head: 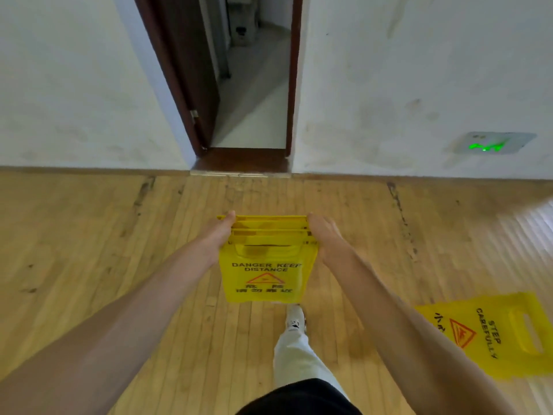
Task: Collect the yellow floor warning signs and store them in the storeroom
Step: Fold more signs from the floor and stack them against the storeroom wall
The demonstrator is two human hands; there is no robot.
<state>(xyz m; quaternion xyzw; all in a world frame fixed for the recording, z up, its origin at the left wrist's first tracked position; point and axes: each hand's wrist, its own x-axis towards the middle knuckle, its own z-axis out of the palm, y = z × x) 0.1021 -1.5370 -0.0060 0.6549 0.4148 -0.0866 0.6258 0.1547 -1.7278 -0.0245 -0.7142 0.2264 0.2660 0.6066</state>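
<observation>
We hold both bare arms out in front of us, the forearms converging from the lower corners toward the middle. Our left hand (223, 233) clasps the left edge of the stack of yellow signs (266, 277) near its top, thumb lying along the upper side and pointing away from us; its fingers are hidden. Our right hand (324, 235) clasps the opposite edge at the same height, back turned outward, fingertips out of sight. Both wrists are nearly straight. Below the stack, one leg (294, 351) in pale trousers reaches forward, its white shoe (295, 319) ahead.
</observation>
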